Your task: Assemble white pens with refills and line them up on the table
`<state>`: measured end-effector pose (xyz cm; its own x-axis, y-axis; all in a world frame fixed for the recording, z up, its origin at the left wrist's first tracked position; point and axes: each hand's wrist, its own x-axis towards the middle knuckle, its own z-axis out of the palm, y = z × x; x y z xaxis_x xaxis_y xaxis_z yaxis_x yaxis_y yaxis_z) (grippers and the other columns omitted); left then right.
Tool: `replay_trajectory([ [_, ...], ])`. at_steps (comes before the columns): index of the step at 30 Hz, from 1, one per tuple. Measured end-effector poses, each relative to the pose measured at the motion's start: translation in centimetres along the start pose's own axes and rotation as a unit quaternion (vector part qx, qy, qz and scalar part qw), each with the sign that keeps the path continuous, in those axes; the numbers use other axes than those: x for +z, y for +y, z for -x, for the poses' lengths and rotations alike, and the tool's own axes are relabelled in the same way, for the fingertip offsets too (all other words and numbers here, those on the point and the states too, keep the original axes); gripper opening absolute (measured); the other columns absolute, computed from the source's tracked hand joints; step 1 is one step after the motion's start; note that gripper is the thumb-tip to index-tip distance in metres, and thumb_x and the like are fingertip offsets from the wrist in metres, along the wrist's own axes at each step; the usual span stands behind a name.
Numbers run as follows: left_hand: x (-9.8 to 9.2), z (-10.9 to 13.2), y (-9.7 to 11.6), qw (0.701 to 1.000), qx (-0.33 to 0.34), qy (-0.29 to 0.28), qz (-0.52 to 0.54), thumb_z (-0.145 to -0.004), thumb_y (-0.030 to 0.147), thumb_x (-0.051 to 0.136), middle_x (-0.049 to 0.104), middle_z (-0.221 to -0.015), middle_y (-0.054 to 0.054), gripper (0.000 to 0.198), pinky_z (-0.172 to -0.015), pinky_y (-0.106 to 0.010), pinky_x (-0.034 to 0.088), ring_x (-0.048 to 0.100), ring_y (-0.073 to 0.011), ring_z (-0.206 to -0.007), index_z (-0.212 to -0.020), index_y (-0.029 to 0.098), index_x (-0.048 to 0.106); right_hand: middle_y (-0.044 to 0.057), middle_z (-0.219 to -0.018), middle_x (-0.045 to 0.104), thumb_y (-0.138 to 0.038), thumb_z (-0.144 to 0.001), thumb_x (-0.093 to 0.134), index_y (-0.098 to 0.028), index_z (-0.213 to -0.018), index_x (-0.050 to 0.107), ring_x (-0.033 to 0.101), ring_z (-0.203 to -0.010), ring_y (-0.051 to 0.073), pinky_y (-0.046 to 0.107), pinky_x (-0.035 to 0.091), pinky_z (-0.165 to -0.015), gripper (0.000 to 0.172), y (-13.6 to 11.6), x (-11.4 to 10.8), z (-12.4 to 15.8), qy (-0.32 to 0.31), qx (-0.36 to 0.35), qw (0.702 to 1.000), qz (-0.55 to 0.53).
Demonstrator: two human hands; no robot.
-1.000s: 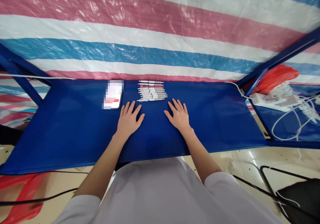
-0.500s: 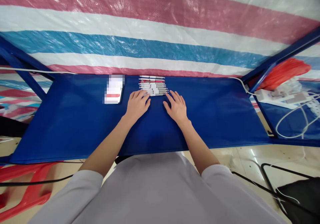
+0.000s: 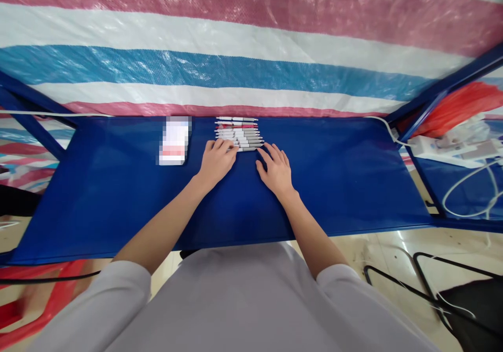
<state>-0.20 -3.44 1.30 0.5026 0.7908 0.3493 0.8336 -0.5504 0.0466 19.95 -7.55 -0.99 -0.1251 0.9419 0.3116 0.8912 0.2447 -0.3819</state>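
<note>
Blue desk: pens lie in a neat row, none lifted; fingers of the left hand curl over the nearest, those of the right hand rest spread just beside.

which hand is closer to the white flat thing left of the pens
Left. The left hand lies a little right of the white flat thing, fingers on the pens; the right hand is farther to the right.
</note>
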Motion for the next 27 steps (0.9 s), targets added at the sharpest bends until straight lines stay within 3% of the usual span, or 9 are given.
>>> replay_trajectory([
  [19,-0.1,-0.2,-0.5,0.996,0.081,-0.018,-0.033,-0.098,0.021,0.042,0.070,-0.097,-0.013,0.029,-0.075,-0.041,0.039,0.057,-0.0286,-0.093,-0.101,0.013,0.070,0.007,-0.139,0.057,-0.031,-0.093,0.049,-0.024,-0.126,0.061,0.044,-0.137,0.027,0.048,0.038,-0.112,0.035,0.0,-0.2,0.2,0.055,-0.049,0.996,-0.045],
  [24,-1.1,0.0,-0.3,0.999,0.040,-0.021,-0.007,-0.097,0.021,0.043,0.070,-0.099,-0.013,0.027,-0.077,-0.041,0.040,0.057,-0.0293,-0.095,-0.102,0.013,0.069,0.009,-0.130,0.063,-0.030,-0.093,0.050,-0.021,-0.120,0.064,0.050,-0.133,0.025,0.045,0.038,-0.114,0.032,-0.3,-0.6,-0.1,0.101,-0.048,0.986,-0.125],
  [27,-1.9,-0.1,-0.1,0.998,-0.018,-0.005,0.068,-0.097,0.023,0.046,0.070,-0.102,-0.012,0.024,-0.082,-0.041,0.042,0.058,-0.0288,-0.098,-0.102,0.014,0.068,0.009,-0.124,0.066,-0.031,-0.092,0.052,-0.022,-0.117,0.065,0.056,-0.127,0.023,0.046,0.038,-0.113,0.030,-0.9,-1.1,-0.6,0.133,0.000,0.967,-0.218],
])
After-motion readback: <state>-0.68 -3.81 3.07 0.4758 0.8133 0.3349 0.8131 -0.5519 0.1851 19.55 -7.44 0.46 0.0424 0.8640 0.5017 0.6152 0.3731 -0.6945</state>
